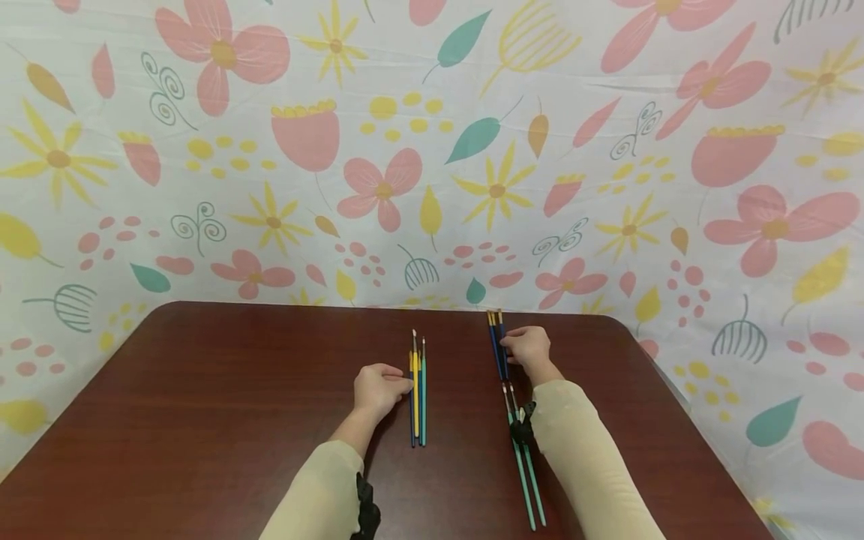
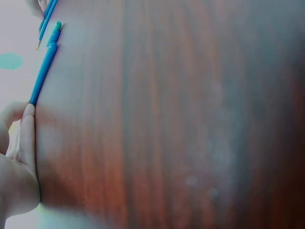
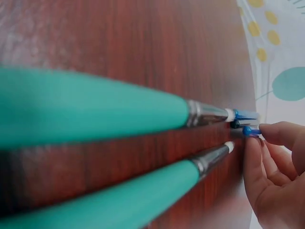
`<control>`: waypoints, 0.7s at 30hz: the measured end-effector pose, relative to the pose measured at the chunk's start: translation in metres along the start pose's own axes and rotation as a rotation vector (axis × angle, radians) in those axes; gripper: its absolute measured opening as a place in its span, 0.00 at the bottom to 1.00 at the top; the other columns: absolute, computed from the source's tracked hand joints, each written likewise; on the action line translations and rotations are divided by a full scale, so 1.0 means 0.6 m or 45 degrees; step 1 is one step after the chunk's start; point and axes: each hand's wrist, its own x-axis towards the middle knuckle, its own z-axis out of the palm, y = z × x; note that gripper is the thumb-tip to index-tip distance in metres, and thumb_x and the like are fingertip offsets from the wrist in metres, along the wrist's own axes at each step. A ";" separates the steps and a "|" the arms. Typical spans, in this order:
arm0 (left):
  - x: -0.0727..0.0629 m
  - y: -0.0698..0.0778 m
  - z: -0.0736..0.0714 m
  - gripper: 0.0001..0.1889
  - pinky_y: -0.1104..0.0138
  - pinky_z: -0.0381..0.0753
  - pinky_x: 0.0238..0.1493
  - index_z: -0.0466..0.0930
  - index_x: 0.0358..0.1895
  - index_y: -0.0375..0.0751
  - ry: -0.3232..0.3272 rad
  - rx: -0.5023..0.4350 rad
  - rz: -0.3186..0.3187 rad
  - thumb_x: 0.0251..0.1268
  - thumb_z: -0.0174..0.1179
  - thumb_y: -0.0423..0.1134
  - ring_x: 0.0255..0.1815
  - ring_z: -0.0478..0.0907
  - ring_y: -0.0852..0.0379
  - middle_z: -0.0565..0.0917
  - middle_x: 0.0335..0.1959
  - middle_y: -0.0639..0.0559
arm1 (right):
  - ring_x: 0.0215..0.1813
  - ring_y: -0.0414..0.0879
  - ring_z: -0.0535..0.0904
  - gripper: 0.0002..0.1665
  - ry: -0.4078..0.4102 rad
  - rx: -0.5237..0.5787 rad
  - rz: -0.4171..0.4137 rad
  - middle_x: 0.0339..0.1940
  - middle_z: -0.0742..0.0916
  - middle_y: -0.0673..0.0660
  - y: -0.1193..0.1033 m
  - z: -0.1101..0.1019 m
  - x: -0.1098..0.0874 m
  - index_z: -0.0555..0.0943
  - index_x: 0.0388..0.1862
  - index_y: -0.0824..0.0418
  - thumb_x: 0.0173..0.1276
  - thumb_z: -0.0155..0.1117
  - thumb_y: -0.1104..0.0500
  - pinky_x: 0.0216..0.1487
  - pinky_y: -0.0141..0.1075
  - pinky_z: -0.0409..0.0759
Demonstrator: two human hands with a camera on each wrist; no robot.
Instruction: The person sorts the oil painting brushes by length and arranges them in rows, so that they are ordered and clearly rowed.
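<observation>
A small bundle of paintbrushes lies lengthwise on the table, with a yellow-handled paintbrush (image 1: 416, 409) between blue ones and a teal paintbrush (image 1: 424, 416) along its right side. At the bundle's left edge, my left hand (image 1: 380, 388) pinches a blue paintbrush (image 2: 44, 74) between thumb and fingers. Farther right and back, my right hand (image 1: 529, 351) pinches the rightmost of several dark blue and black paintbrushes (image 1: 498, 352), its blue handle end (image 3: 248, 130) showing in the right wrist view. Two green paintbrushes (image 3: 147, 191) lie nearer me, their white tips close to those handle ends.
The brown wooden table (image 1: 202, 420) extends left of the brushes and between the two groups. Behind its far edge hangs a white cloth (image 1: 405, 262) with printed flowers and leaves. A black band (image 1: 521, 429) on the right wrist overlaps the green brushes in the head view.
</observation>
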 end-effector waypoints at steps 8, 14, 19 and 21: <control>0.002 0.001 0.004 0.12 0.66 0.82 0.27 0.83 0.36 0.34 -0.003 0.005 0.006 0.48 0.70 0.36 0.22 0.82 0.58 0.88 0.29 0.44 | 0.34 0.49 0.84 0.18 0.040 -0.069 -0.028 0.48 0.83 0.69 0.002 0.000 -0.002 0.80 0.52 0.68 0.65 0.62 0.62 0.32 0.37 0.84; 0.002 0.001 0.003 0.12 0.66 0.81 0.26 0.83 0.36 0.35 0.002 0.012 0.004 0.48 0.71 0.36 0.21 0.82 0.59 0.88 0.29 0.45 | 0.31 0.46 0.83 0.18 0.050 -0.052 -0.022 0.42 0.85 0.67 0.004 0.005 0.000 0.79 0.52 0.69 0.64 0.62 0.63 0.29 0.36 0.84; 0.001 0.002 -0.001 0.12 0.66 0.81 0.27 0.83 0.36 0.35 0.007 0.013 -0.001 0.48 0.71 0.36 0.21 0.81 0.59 0.88 0.29 0.45 | 0.29 0.44 0.82 0.18 0.062 -0.055 -0.012 0.39 0.85 0.66 0.003 0.008 0.002 0.80 0.51 0.69 0.64 0.63 0.63 0.28 0.35 0.83; 0.001 0.002 -0.002 0.12 0.66 0.81 0.27 0.84 0.36 0.35 0.009 0.015 -0.003 0.48 0.70 0.36 0.21 0.81 0.59 0.88 0.29 0.45 | 0.27 0.44 0.82 0.17 0.070 -0.062 -0.012 0.38 0.86 0.66 0.004 0.008 0.003 0.80 0.50 0.69 0.64 0.63 0.62 0.27 0.34 0.83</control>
